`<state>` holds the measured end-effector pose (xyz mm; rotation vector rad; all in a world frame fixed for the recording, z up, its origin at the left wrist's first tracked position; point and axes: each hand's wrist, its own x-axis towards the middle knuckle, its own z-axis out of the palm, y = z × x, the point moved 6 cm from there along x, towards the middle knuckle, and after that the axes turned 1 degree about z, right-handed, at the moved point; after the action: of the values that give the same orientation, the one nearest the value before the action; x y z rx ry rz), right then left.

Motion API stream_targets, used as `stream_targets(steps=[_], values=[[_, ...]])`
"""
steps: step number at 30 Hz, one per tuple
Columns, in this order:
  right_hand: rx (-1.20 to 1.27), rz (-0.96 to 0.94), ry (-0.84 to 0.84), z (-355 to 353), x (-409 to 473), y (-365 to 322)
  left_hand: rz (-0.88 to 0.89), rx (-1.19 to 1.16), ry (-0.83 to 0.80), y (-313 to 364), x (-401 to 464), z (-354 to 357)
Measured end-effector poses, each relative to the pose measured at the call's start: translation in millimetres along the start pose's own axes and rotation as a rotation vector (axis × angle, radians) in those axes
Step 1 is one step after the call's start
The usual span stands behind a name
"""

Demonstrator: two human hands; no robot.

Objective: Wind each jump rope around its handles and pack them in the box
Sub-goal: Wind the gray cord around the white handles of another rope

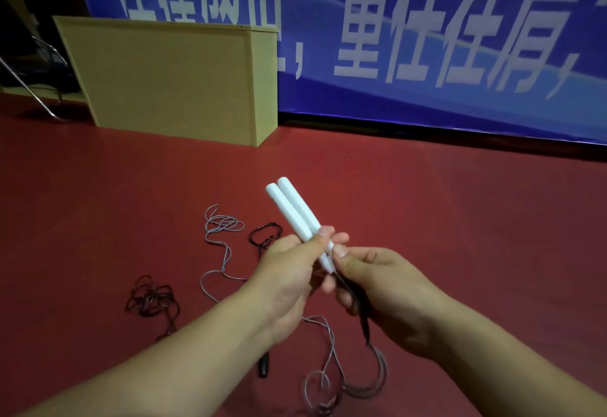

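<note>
- The left hand (289,272) was closed around the lower end of two white handles (294,211), held side by side and pointing up and away; the right hand (377,288) pinched the dark cord (363,315) right where it left the handles.
- The handles looked rigid, smooth and light, so a firm wrap near their base seemed the sensible hold; gripped loosely, they could slide against each other.
- The cord looked thin and limp, likely to spring off unless kept taut while winding, so it was best taken close to the handles.
- It trailed down to the red floor (460,219), looping beside a grey rope (223,223).
- Two dark ropes (152,298) lay tangled further left.
- A yellow box (170,78) stood well apart, by the blue banner (427,39).
</note>
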<state>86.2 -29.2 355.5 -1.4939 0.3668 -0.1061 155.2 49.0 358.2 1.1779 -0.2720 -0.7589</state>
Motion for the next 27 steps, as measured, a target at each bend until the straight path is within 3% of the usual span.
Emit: stream_targets(steps=[4, 7, 9, 11, 13, 14, 18, 21, 27], values=[[-0.137, 0.154, -0.035, -12, 7, 6, 0.116, 0.071, 0.107, 19, 15, -20], [-0.285, 0.174, 0.041, -44, 8, 7, 0.203, 0.155, 0.363, 35, 35, -66], [-0.287, 0.154, 0.064, -62, 5, 7, 0.24, 0.409, 0.496, 42, 44, -103], [-0.173, 0.14, 0.036, -68, 2, 8, 0.254, 0.895, 0.501, 41, 50, -123], [-0.151, 0.12, 0.019, -70, 2, 9, 0.274, 1.281, 0.391, 36, 54, -120], [-0.199, 0.109, 0.047, -73, 3, 10, 0.267, 1.329, 0.301, 31, 53, -112], [-0.377, 0.032, 0.252, -88, 4, 7, 0.017, 1.046, -0.079, 0, 33, -81], [-0.333, 0.015, 0.271, -82, 6, 5, -0.123, 0.902, -0.298, -18, 14, -57], [-0.296, -0.055, 0.164, -45, 3, 3, -0.13, 0.923, -0.482, -18, -6, -31]])
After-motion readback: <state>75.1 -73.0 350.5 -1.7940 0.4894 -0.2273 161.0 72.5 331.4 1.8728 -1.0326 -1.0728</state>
